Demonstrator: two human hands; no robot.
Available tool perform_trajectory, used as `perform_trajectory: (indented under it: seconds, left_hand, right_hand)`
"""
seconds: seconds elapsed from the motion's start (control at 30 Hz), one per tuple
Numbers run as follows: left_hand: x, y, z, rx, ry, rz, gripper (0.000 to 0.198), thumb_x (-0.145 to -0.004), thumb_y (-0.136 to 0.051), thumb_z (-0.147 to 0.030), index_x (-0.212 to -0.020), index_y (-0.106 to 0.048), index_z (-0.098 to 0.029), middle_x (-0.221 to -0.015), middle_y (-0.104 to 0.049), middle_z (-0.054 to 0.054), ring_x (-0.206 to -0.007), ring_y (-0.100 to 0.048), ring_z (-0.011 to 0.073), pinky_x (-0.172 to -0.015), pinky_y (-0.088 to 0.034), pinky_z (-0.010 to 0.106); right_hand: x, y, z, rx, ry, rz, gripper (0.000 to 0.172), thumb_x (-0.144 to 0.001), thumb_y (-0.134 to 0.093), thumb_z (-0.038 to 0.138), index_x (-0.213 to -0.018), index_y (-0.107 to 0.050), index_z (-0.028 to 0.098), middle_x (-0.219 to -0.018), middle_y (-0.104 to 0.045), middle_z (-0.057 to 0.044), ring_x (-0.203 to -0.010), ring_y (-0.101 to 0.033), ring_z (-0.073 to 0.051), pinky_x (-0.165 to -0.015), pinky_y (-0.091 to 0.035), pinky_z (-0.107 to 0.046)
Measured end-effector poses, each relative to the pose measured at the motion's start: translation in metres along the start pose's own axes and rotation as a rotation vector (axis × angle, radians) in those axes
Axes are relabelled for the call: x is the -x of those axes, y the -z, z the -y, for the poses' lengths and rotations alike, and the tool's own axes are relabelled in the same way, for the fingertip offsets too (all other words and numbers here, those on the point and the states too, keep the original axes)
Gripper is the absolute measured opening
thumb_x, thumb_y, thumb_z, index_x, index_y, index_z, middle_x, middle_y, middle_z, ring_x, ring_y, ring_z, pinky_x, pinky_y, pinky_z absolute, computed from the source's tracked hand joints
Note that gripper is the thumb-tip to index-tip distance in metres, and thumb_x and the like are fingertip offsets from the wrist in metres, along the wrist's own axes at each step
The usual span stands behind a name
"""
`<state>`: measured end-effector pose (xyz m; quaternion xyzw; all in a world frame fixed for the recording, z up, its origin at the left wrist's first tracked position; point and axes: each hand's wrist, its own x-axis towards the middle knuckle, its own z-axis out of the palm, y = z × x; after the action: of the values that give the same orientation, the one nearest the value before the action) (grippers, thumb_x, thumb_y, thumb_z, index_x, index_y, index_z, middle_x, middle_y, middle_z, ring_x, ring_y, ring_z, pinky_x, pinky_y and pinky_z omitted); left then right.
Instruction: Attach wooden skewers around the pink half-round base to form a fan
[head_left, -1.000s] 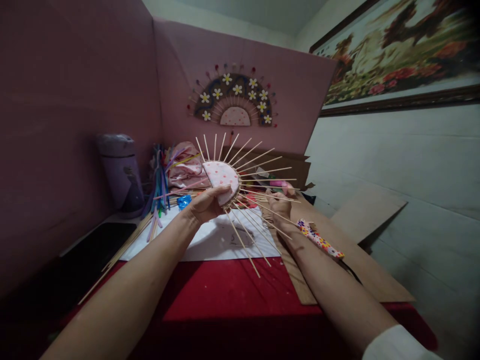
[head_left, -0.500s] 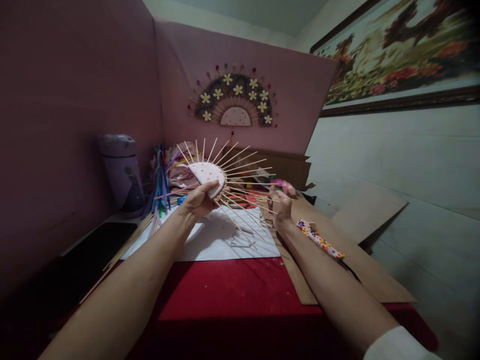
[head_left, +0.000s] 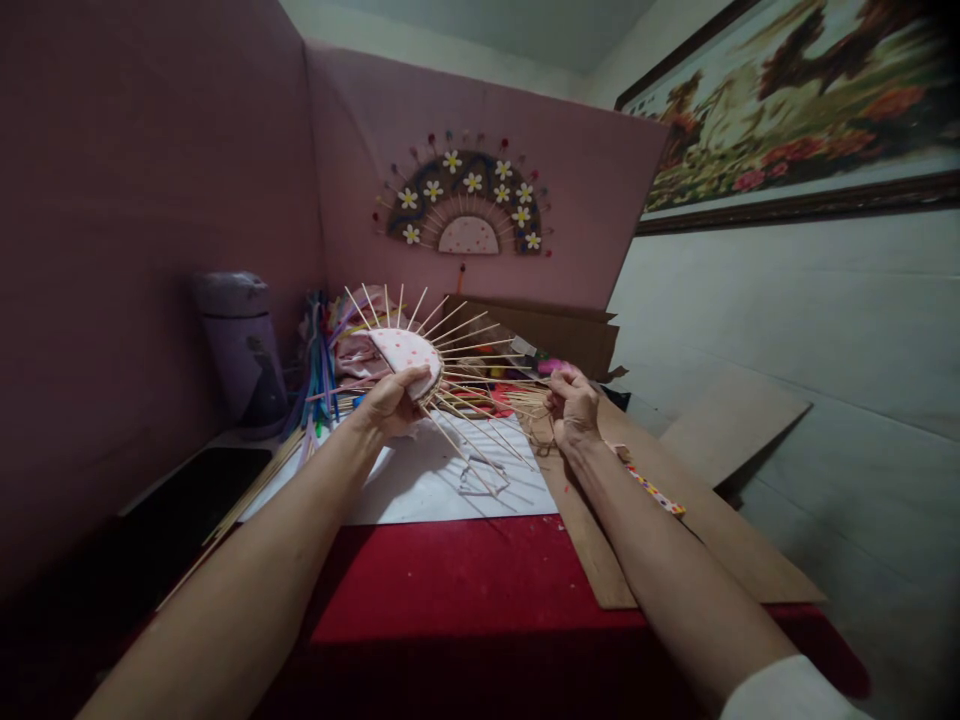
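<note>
A pink dotted half-disc [head_left: 403, 352] with several thin sticks [head_left: 472, 345] fanning out from its curved edge is held above white paper [head_left: 420, 490]. My left hand [head_left: 396, 402] grips its lower end, thumb on the front face. At the right, my right hand [head_left: 574, 405] has its fingers closed beside the outer tips of the sticks; what they pinch is too small to make out. On the back panel hangs a brown fan shape [head_left: 469, 165] with white flowers and a similar dotted half-disc at its base.
A purple bottle [head_left: 244, 350] stands at the left near colored strips [head_left: 321, 350]. Brown board [head_left: 675, 500] lies at right with a flower-patterned object [head_left: 656, 492]. Loose sticks [head_left: 225, 515] lie at left; red cloth [head_left: 450, 580] covers the front.
The half-disc and its sticks have shifted slightly left and down with my left hand. My right hand has moved right, away from the half-disc, its fingers still closed.
</note>
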<state>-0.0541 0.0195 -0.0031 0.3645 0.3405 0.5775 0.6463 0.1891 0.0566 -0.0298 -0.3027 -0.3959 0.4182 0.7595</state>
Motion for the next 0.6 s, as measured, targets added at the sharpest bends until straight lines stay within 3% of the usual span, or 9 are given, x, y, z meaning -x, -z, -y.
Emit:
perform_trajectory:
  seconds: [0.13,0.23,0.47,0.6]
  left_hand:
    - [0.002,-0.001,-0.003,0.014,0.043,0.03,0.012,-0.076,-0.053,-0.015,-0.084,-0.06,-0.01,-0.064,-0.068,0.007,-0.049,-0.062,0.0148,-0.04,-0.048,0.022]
    - [0.002,0.0,-0.004,0.048,0.071,0.06,0.011,-0.078,-0.052,-0.016,-0.082,-0.06,-0.01,-0.061,-0.068,0.007,-0.049,-0.062,0.0157,-0.042,-0.049,0.025]
    - [0.005,-0.002,-0.006,0.127,0.096,0.175,0.012,-0.078,-0.054,-0.019,-0.083,-0.061,-0.011,-0.064,-0.068,0.008,-0.054,-0.063,0.0179,-0.048,-0.05,0.028]
    - [0.009,-0.01,-0.003,0.129,0.093,0.228,0.017,-0.079,-0.054,-0.026,-0.083,-0.062,-0.011,-0.063,-0.067,0.008,-0.052,-0.062,0.0162,-0.046,-0.049,0.026]
  right_hand:
    - [-0.004,0.003,-0.007,0.06,0.05,-0.06,0.022,-0.056,-0.069,0.027,-0.061,-0.05,0.017,-0.043,-0.039,0.009,-0.035,-0.031,-0.004,-0.034,-0.023,-0.018]
    - [-0.003,0.002,-0.01,0.111,0.053,-0.032,0.02,-0.055,-0.069,0.028,-0.062,-0.052,0.017,-0.043,-0.04,0.009,-0.035,-0.032,-0.004,-0.035,-0.023,-0.018]
    - [0.012,-0.001,-0.015,0.378,0.035,0.256,0.021,-0.055,-0.071,0.034,-0.062,-0.06,0.017,-0.051,-0.049,0.005,-0.043,-0.038,-0.006,-0.038,-0.028,-0.018]
    - [0.02,-0.009,-0.015,0.55,0.076,0.326,0.021,-0.054,-0.071,0.035,-0.057,-0.059,0.017,-0.053,-0.055,0.002,-0.049,-0.045,-0.009,-0.042,-0.033,-0.02]
